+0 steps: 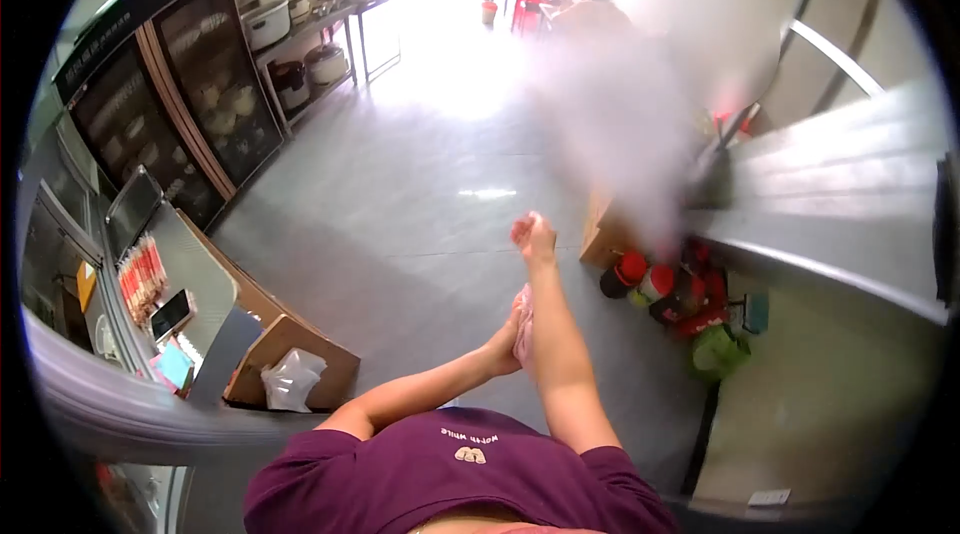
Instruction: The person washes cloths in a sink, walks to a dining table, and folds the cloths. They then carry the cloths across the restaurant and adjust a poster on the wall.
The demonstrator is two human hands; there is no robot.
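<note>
Observed in the head view: a left hand closed on a pink cloth, close against the right forearm. Judged to be gripped this way to keep the cloth bearing on the arm; any wrap around the far side not verifiable. Further forward, past the cloth: a right hand extended over the floor, fingers partly curled. Unable to tell whether fully closed or with anything inside. Probably extended to leave the forearm within the other's reach.

On the left: a phone flat beside packets on a counter, apparently for easy access. Farther off: a glass-doored cabinet, then pots on a rack, likely raised to spare floor space.

On the right: red-lidded containers grouped below a steel worktop, presumably to clear the walkway; nearby, a green bag. Above: white haze, source undetermined.
</note>
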